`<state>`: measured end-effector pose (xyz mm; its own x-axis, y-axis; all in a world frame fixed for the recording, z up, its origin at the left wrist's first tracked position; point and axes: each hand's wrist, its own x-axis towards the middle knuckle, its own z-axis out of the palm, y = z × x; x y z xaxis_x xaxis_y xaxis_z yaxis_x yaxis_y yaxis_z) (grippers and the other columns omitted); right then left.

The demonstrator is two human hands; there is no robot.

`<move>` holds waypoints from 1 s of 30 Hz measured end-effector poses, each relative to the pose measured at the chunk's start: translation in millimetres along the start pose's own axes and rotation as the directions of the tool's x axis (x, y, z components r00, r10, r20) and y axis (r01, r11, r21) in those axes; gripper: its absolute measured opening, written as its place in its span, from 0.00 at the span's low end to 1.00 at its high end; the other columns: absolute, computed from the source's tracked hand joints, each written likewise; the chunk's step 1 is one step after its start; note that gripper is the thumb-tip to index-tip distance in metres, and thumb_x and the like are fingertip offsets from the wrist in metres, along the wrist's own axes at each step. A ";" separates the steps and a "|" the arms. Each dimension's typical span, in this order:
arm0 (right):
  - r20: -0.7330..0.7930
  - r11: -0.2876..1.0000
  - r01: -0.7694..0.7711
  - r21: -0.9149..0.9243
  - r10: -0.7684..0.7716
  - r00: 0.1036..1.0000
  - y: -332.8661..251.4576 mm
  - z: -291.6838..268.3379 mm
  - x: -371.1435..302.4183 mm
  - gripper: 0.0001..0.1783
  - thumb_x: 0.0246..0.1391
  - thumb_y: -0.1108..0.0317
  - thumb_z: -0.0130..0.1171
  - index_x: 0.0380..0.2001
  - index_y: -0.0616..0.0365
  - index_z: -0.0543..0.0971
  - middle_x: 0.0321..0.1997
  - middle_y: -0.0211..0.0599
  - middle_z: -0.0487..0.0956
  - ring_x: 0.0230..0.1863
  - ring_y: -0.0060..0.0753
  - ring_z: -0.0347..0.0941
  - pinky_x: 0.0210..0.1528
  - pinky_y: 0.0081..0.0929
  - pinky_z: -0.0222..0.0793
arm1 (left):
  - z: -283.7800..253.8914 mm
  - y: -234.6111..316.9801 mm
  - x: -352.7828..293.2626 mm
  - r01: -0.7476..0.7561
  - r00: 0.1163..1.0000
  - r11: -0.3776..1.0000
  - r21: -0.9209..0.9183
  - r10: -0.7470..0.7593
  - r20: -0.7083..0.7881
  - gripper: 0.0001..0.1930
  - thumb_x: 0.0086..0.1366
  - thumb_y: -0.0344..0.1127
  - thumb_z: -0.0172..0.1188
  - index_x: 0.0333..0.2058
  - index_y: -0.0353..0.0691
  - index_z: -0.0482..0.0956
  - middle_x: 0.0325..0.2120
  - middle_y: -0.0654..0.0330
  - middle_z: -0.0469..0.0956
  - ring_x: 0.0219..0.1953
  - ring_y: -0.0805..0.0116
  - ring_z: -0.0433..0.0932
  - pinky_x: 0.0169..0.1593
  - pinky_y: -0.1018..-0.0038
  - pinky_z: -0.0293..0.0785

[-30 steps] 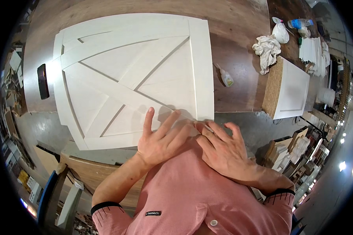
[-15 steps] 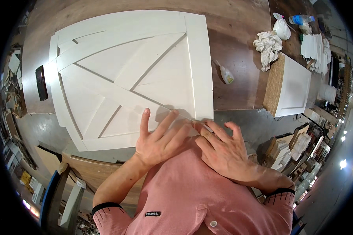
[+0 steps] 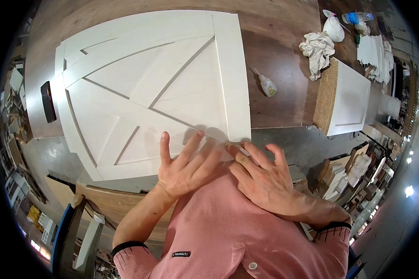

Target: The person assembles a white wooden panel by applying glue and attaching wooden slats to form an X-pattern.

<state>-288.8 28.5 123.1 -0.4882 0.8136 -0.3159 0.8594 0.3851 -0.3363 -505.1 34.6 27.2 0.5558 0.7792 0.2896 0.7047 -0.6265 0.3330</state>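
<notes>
A large white panel with raised frame strips and crossing diagonal slats lies on a brown table, its near edge reaching out over the table's front. At that near edge my left hand has its outer fingers stretched and spread. Its inner fingers are blurred beside the right fingertips. My right hand is at the panel's near right corner, thumb and bent fingers drawn together there. Anything small between those fingertips is hidden. To the right of the panel a small white bottle with a narrow nozzle lies on the table.
A dark phone lies left of the panel. A crumpled white cloth, a white bag and a clear bottle with a blue label are at the far right. Nearer stands a white-faced chipboard piece. Stacked boards stand below it.
The view has shifted a little, so the panel appears slightly farther left. My left hand's outer fingers have moved slightly left; my right hand stays at the corner.
</notes>
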 end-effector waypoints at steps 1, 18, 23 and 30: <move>0.000 1.000 0.000 -0.002 0.000 1.000 -0.2 -0.2 0.2 0.08 0.56 0.63 0.59 0.38 0.50 0.79 0.64 0.30 0.77 0.65 0.33 0.69 0.61 0.46 0.60 | 0.4 -0.2 0.0 0.001 1.000 1.000 -0.006 -0.001 -0.005 0.29 0.62 0.59 0.72 0.57 0.56 0.75 0.44 0.74 0.84 0.61 0.67 0.80 0.74 0.27 0.45; 0.001 1.000 -0.007 -0.006 0.007 1.000 -1.5 -1.2 1.9 0.09 0.55 0.64 0.59 0.39 0.51 0.80 0.63 0.32 0.77 0.66 0.32 0.69 0.61 0.45 0.60 | -1.8 -0.9 -0.8 0.011 0.999 1.000 -0.028 -0.010 0.045 0.27 0.65 0.57 0.69 0.57 0.54 0.74 0.45 0.73 0.84 0.63 0.67 0.78 0.74 0.26 0.45; 0.007 1.000 -0.001 -0.008 0.001 1.000 -0.8 -1.7 1.6 0.09 0.55 0.64 0.59 0.39 0.51 0.80 0.63 0.33 0.77 0.66 0.32 0.69 0.62 0.46 0.60 | -2.5 -1.8 -0.1 -0.015 0.997 0.999 -0.038 0.018 0.079 0.34 0.63 0.60 0.72 0.59 0.50 0.72 0.42 0.70 0.84 0.63 0.64 0.79 0.72 0.21 0.42; 0.055 0.999 0.008 0.047 -0.011 0.998 -1.4 7.3 -5.6 0.13 0.53 0.66 0.65 0.43 0.50 0.82 0.60 0.33 0.79 0.69 0.36 0.67 0.67 0.51 0.53 | -4.6 1.9 3.7 0.047 0.999 0.999 -0.011 -0.046 0.019 0.22 0.67 0.53 0.66 0.54 0.52 0.75 0.43 0.72 0.83 0.60 0.66 0.80 0.71 0.30 0.56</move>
<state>-288.4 20.2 118.9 -0.5051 0.7843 -0.3601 0.8472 0.3710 -0.3802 -503.8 36.2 33.0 0.5308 0.8076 0.2569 0.7250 -0.5897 0.3559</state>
